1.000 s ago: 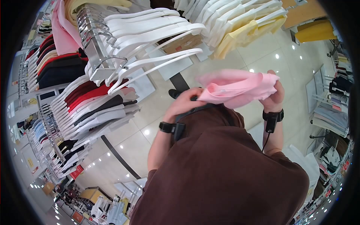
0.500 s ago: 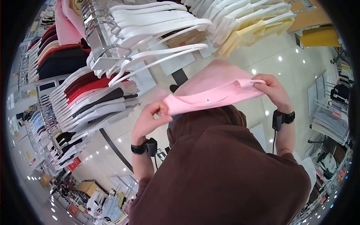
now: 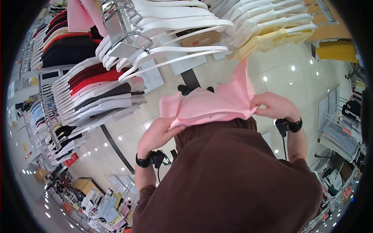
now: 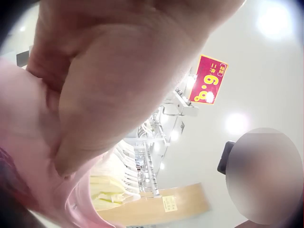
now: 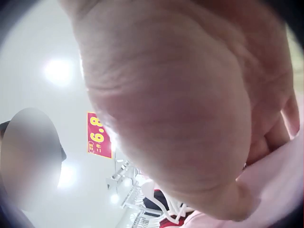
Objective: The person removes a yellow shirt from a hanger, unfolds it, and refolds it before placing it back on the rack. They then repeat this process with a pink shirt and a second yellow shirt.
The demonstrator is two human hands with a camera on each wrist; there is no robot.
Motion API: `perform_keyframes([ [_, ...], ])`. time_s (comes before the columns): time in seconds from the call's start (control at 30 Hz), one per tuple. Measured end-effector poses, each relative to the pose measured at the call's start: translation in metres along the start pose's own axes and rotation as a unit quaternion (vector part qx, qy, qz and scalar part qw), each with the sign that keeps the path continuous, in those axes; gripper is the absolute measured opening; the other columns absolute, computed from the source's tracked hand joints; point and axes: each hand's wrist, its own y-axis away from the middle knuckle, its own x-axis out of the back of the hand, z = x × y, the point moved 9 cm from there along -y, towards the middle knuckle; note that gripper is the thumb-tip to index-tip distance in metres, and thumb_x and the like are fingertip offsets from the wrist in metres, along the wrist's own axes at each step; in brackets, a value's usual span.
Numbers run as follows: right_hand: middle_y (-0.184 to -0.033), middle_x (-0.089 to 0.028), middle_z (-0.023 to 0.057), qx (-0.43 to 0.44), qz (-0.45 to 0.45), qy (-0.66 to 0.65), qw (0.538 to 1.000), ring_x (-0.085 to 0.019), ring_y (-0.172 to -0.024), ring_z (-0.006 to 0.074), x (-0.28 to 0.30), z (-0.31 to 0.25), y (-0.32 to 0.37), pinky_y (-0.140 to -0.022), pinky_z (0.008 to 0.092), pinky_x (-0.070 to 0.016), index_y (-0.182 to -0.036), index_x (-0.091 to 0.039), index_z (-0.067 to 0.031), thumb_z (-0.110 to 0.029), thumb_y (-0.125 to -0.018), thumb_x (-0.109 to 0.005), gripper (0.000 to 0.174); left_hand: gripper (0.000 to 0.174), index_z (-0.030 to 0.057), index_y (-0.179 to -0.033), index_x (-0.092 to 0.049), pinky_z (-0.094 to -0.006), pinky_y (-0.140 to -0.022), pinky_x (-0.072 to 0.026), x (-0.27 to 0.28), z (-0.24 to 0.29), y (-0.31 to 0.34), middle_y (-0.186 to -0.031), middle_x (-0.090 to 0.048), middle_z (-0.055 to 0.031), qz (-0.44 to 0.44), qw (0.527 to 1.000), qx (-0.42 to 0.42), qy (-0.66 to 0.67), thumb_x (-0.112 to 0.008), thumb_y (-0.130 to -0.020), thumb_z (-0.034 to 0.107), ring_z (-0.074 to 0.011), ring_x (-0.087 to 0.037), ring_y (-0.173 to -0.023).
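A pink shirt [image 3: 202, 105] is spread between both hands in front of the person's waist, its neckline with a small label facing the body. My left hand [image 3: 157, 134] pinches one shoulder of it, thumb on top. The other shoulder is gripped by my right hand [image 3: 276, 105]. Beyond the hands, part of the shirt flares up to a point on the right. In the left wrist view, the thumb [image 4: 90, 118] presses on the pink cloth. The right wrist view shows the right thumb [image 5: 190, 142] against the fabric, with curled fingers partly hidden behind it.
Bare white hangers [image 3: 186, 23] hang on a metal rack [image 3: 120, 33] ahead and left. White and yellow garments [image 3: 264, 40] hang beyond them. On the left are red, dark and white clothes [image 3: 101, 87] on hangers. Glossy tile floor [image 3: 287, 77] lies below.
The bunched pink shirt has been opened out. The left hand moved left and took hold of a shoulder; the hands spread apart, and the cloth swung out and now flares upward on the right.
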Motion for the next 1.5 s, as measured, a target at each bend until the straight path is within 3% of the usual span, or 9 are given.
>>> perform_keyframes([
  [0.1, -0.085, -0.07, 0.015, -0.022, -0.151, -0.03, 0.988, -0.069, -0.081, 0.0337, -0.062, 0.014, -0.011, -0.072, 0.0431, -0.0519, -0.106, -0.069, -0.0037, -0.019, -0.086, -0.073, 0.026, 0.029, 0.0054, -0.118, -0.073, -0.0446, -0.08, -0.0538, -0.018, -0.016, 0.0, -0.099, -0.073, -0.0224, -0.066, 0.996, -0.01, -0.061, -0.066, -0.107, 0.031, -0.0463, -0.065, -0.088],
  [0.17, -0.084, -0.069, 0.0118, -0.031, -0.17, -0.038, 0.984, -0.064, -0.075, 0.025, -0.08, 0.002, -0.016, -0.073, 0.0373, -0.0529, -0.107, -0.069, -0.0035, -0.02, -0.092, -0.073, 0.023, 0.025, 0.0042, -0.125, -0.072, -0.0419, -0.079, -0.0519, -0.02, -0.014, 0.0, -0.095, -0.072, -0.016, -0.064, 0.996, -0.062, -0.02, -0.066, -0.107, 0.02, -0.0326, -0.066, -0.085],
  [0.3, -0.081, -0.065, 0.0048, -0.041, -0.176, -0.041, 0.983, -0.055, -0.073, 0.0147, -0.072, 0.015, -0.023, -0.07, 0.0309, -0.0483, -0.108, -0.069, -0.0037, -0.024, -0.1, -0.073, 0.022, 0.023, 0.0036, -0.116, -0.071, -0.0423, -0.088, -0.0522, -0.007, -0.008, -0.008, -0.107, -0.072, -0.017, -0.023, 0.99, -0.136, 0.021, -0.067, -0.106, 0.024, -0.0393, -0.065, -0.099],
  [0.4, -0.081, -0.057, -0.0044, -0.07, 0.02, -0.216, 0.974, -0.05, -0.077, 0.0069, -0.029, 0.016, -0.026, -0.069, 0.0275, -0.0451, -0.108, -0.069, -0.001, -0.021, -0.108, -0.066, 0.02, 0.021, 0.0021, -0.117, -0.071, -0.0413, -0.091, -0.0515, 0.005, -0.01, -0.009, -0.109, -0.07, -0.0131, -0.009, 0.99, -0.125, 0.064, -0.069, -0.104, 0.019, -0.0347, -0.064, -0.102],
  [0.6, -0.085, -0.057, -0.0054, -0.087, 0.052, -0.254, 0.962, -0.052, -0.079, 0.0063, -0.006, 0.016, -0.022, -0.071, 0.0262, -0.0468, -0.126, -0.073, -0.0017, -0.031, -0.111, -0.065, 0.034, 0.026, -0.0015, -0.121, -0.07, -0.0395, -0.085, -0.052, 0.03, 0.012, 0.0, -0.101, -0.071, -0.0115, 0.038, 0.99, -0.084, -0.103, -0.067, -0.106, 0.02, -0.0281, -0.066, -0.094],
  [0.77, -0.093, -0.063, -0.0057, -0.072, 0.081, -0.462, 0.88, -0.057, -0.082, 0.0048, -0.025, 0.008, -0.035, -0.071, 0.0243, -0.0481, -0.137, -0.068, -0.0011, -0.034, -0.113, -0.062, 0.041, 0.032, 0.0018, -0.127, -0.071, -0.0263, -0.071, -0.0453, 0.001, -0.015, -0.042, -0.094, -0.067, 0.0033, 0.136, 0.926, -0.049, 0.348, -0.059, -0.114, 0.028, -0.0047, -0.056, -0.081],
  [0.9, -0.104, -0.068, -0.0026, -0.133, 0.187, -0.616, 0.753, -0.059, -0.082, 0.0032, -0.031, -0.01, -0.044, -0.07, 0.0221, -0.048, -0.141, -0.062, -0.0001, -0.032, -0.115, -0.058, 0.041, 0.032, 0.0028, -0.132, -0.069, -0.0224, -0.077, -0.0437, -0.003, 0.016, -0.058, -0.1, -0.066, 0.0061, 0.221, 0.86, -0.037, 0.459, -0.057, -0.116, 0.027, -0.0024, -0.053, -0.086],
  [1.0, -0.105, -0.067, -0.0014, -0.038, 0.154, -0.51, 0.846, -0.057, -0.08, 0.004, -0.038, -0.014, -0.057, -0.07, 0.0226, -0.0474, -0.138, -0.061, -0.0015, -0.026, -0.114, -0.06, 0.035, 0.029, 0.0032, -0.13, -0.071, -0.0227, -0.078, -0.0422, -0.015, 0.023, -0.069, -0.102, -0.064, 0.0064, 0.208, 0.861, -0.058, 0.461, -0.058, -0.115, 0.024, -0.0029, -0.051, -0.088],
  [1.5, -0.113, -0.068, 0.0021, 0.081, 0.135, -0.465, 0.871, -0.067, -0.097, 0.0092, -0.04, -0.067, -0.086, -0.087, 0.0293, -0.0571, -0.139, -0.056, -0.0028, -0.012, -0.109, -0.068, 0.034, 0.027, -0.0053, -0.124, -0.07, -0.0339, -0.098, -0.0482, -0.018, 0.086, -0.059, -0.108, -0.063, -0.01, 0.243, 0.945, -0.159, 0.151, -0.057, -0.112, 0.014, -0.0231, -0.062, -0.105],
])
